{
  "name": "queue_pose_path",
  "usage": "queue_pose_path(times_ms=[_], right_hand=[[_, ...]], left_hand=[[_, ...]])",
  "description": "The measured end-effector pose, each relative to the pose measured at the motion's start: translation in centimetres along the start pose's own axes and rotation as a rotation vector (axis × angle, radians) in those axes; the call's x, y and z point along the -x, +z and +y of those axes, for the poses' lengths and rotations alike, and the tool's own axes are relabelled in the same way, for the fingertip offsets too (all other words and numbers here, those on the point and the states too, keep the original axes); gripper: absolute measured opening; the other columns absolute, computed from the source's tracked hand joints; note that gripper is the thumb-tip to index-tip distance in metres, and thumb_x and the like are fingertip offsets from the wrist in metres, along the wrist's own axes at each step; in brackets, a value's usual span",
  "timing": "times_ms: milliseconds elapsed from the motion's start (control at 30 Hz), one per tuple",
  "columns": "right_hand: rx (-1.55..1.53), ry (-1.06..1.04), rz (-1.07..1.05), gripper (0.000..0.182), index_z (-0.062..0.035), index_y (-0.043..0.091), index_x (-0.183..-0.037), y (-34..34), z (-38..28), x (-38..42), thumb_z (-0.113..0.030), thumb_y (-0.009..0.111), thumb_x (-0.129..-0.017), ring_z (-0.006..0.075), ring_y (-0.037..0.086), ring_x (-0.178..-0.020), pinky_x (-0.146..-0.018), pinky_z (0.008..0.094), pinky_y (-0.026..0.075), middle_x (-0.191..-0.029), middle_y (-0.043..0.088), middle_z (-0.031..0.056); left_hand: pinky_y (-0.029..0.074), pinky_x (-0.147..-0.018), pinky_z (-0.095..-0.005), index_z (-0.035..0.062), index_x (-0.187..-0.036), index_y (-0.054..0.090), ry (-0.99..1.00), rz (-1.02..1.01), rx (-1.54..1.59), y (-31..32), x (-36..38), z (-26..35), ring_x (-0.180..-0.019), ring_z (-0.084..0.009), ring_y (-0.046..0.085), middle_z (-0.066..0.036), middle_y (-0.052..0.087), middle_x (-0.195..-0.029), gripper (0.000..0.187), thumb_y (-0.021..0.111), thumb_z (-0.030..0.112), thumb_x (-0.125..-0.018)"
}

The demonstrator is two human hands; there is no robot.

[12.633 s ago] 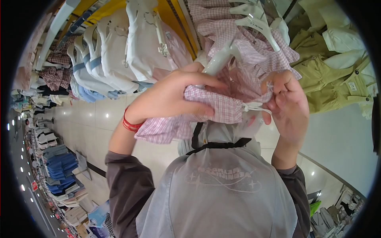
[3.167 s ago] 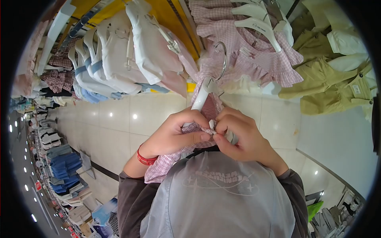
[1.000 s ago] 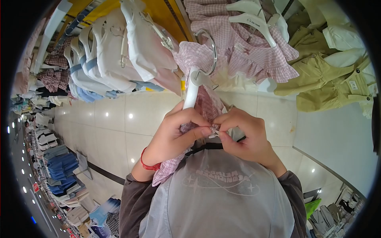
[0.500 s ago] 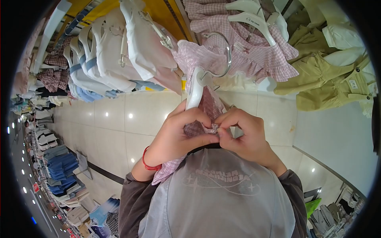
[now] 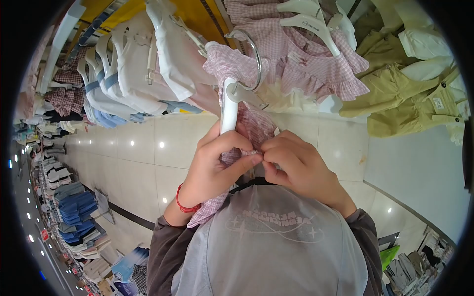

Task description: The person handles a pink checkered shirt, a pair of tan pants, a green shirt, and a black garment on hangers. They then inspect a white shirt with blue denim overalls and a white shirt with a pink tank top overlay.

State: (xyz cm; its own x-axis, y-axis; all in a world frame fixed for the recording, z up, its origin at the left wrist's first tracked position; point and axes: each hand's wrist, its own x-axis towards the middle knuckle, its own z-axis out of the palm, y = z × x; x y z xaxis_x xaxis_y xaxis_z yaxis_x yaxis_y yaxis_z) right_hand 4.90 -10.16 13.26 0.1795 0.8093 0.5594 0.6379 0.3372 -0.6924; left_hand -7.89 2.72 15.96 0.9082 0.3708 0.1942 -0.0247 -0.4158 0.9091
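A pink gingham garment [image 5: 256, 122] hangs on a white hanger [image 5: 229, 111] with a metal hook, close in front of my chest. My left hand [image 5: 212, 163] is closed on the garment's edge, thumb and index finger pinching the cloth beside the hanger's arm. My right hand [image 5: 296, 165] pinches the same edge, its fingertips meeting the left thumb tip. Whatever small fastening may lie between the fingertips is hidden. Part of the garment droops below my left wrist, which wears a red cord.
White tops [image 5: 143, 74] hang on a rack at upper left. More pink gingham clothes [image 5: 316, 69] hang at upper right, beside khaki overalls [image 5: 419, 108]. Folded jeans [image 5: 79, 207] are stacked far left. Pale floor tiles [image 5: 173, 143] lie below.
The hanger and garment have shifted slightly left and up. Both hands moved left with them, and my right hand has turned, its fingers now more curled over the cloth edge.
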Motion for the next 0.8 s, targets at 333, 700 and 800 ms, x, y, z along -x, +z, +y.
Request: queue_pose_path(times_ms=[333, 700, 800], right_hand=[[0.174, -0.226, 0.154, 0.024, -0.0025, 0.045, -0.072, 0.5, 0.8, 0.5, 0.004, 0.064, -0.059, 0.0223, 0.056, -0.07, -0.057, 0.0299, 0.048, -0.084, 0.055, 0.0083], [0.064, -0.186, 0.221, 0.026, -0.0018, 0.045, -0.077, 1.5, 1.2, 0.7, 0.007, 0.064, -0.06, 0.0242, 0.056, -0.068, -0.056, 0.0308, 0.047, -0.082, 0.056, 0.0099], [0.048, -0.139, 0.221, 0.025, -0.0014, 0.047, -0.078, 1.4, 1.1, 0.8, 0.006, 0.064, -0.062, 0.0251, 0.057, -0.069, -0.057, 0.0317, 0.047, -0.084, 0.057, 0.0106]], left_hand=[[0.039, -0.069, -0.027, 0.0021, -0.079, 0.054, -0.026, -0.059, 0.064, -0.3, -0.1, 0.2, -0.077, -0.0171, 0.049, -0.007, 0.049, -0.086, 0.017, 0.066, -0.005, -0.071], [0.039, -0.072, -0.0261, 0.0014, -0.081, 0.054, -0.078, -0.072, 0.07, -0.3, 0.2, -0.1, -0.079, -0.0164, 0.05, -0.007, 0.05, -0.086, 0.013, 0.064, -0.001, -0.075], [0.04, -0.072, -0.026, 0.0014, -0.081, 0.054, -0.075, -0.08, 0.076, -0.3, 0.3, 0.0, -0.079, -0.0161, 0.05, -0.007, 0.05, -0.086, 0.012, 0.064, -0.001, -0.075]])
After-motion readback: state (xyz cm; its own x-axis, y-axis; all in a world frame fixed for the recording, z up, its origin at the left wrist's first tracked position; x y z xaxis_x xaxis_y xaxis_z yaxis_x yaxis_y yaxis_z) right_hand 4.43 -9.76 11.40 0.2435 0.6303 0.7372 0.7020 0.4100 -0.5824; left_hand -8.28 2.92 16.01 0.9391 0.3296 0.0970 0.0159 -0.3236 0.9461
